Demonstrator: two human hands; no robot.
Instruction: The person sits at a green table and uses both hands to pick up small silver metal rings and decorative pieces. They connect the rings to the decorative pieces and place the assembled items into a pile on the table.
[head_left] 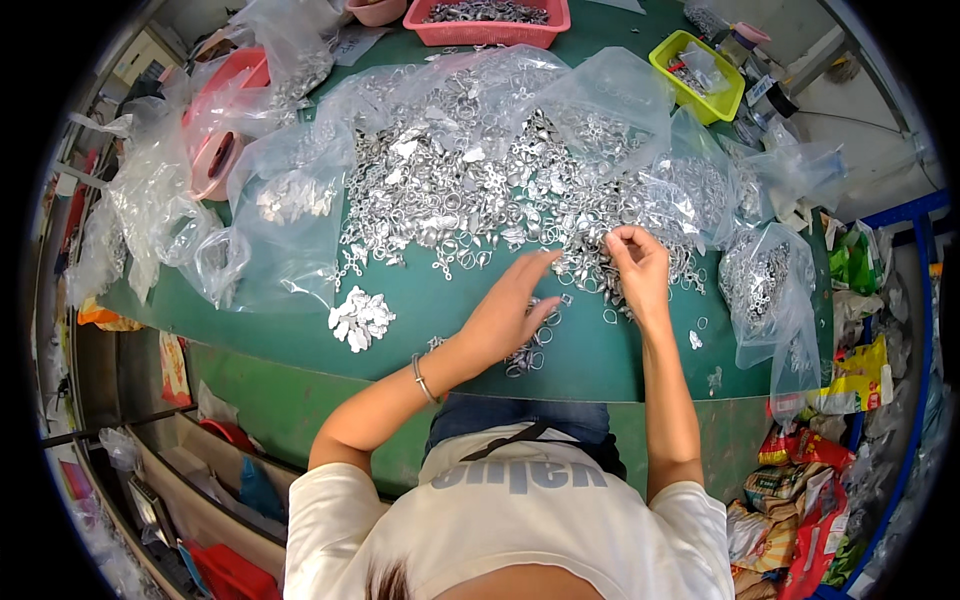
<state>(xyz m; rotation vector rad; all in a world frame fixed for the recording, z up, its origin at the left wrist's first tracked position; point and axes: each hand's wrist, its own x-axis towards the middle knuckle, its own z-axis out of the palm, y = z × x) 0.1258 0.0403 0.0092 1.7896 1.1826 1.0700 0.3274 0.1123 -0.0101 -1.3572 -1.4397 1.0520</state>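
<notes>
Head view: metal pile (pixel 440 190) at twelve o'clock. Left hand (pixel 508 305) loosely cupped, thumb apart; right hand (pixel 640 268) narrow, cannot tell if holding anything. Small heap (pixel 524 360) at left hand's five o'clock: wrist sweep could spill it over table edge (pixel 600 385).

def a small workshop imo: heaps of tiny silver metal pcs (pixel 430 190) on a big green surface (pixel 425 290), clear plastic bag (pixel 765 285) w/ more, pinkish-red basket (pixel 490 36) + yellow-green basket (pixel 737 100), blue rack (pixel 908 210) on the R crammed w/ colourful pkgs (pixel 855 385)
</notes>
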